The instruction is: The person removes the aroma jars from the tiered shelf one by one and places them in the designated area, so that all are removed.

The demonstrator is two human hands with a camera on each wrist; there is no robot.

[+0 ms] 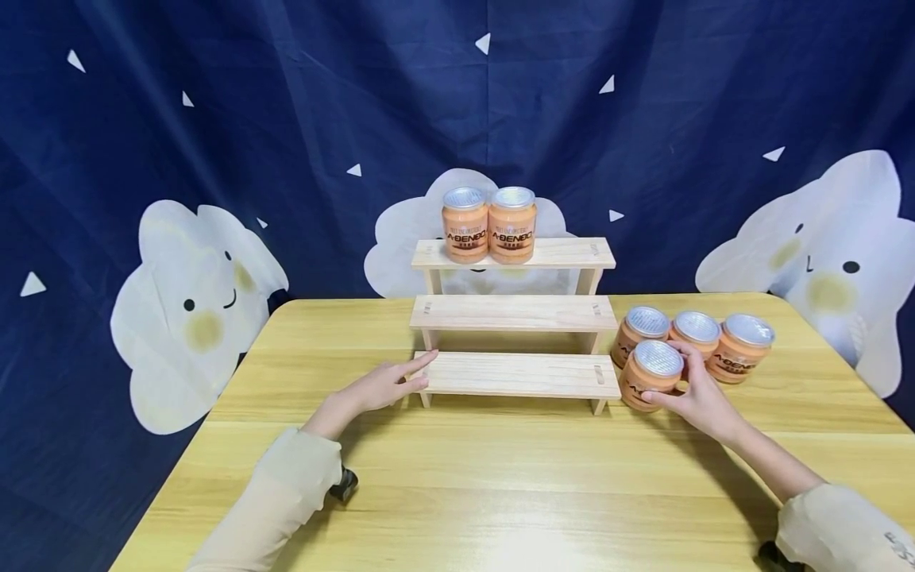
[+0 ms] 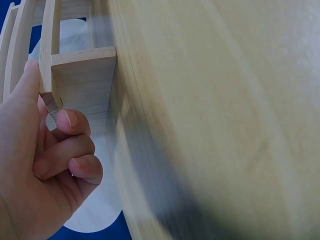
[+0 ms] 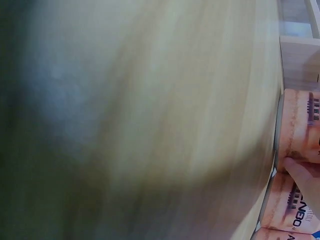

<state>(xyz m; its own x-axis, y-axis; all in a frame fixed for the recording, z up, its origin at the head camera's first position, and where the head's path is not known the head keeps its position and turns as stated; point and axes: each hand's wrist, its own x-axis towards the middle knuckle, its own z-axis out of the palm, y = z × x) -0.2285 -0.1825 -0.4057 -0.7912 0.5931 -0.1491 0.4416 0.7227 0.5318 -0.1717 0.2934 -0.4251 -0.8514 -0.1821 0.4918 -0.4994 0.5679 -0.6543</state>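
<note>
My left hand [image 1: 382, 387] is at the left end of a three-step wooden display rack [image 1: 522, 375], holding its lowest step. In the left wrist view the thumb lies along the step's top and the other fingers curl beside its end. At the rack's right side, my right hand [image 1: 700, 397] grips an orange jar [image 1: 646, 381] with a silver lid, thumb in front and fingers behind. The right wrist view shows the thumb pressed on that jar's printed side [image 3: 297, 125]. Two similar jars [image 1: 466, 226] stand together on the top step, left of its middle.
Behind the gripped jar, three more orange jars [image 1: 739, 353] stand close together on the wooden table [image 1: 457, 492]. A dark blue curtain [image 1: 322, 95] with smiling white clouds hangs beyond the table's far edge. Black bands [image 1: 345, 485] show at the sleeve cuffs.
</note>
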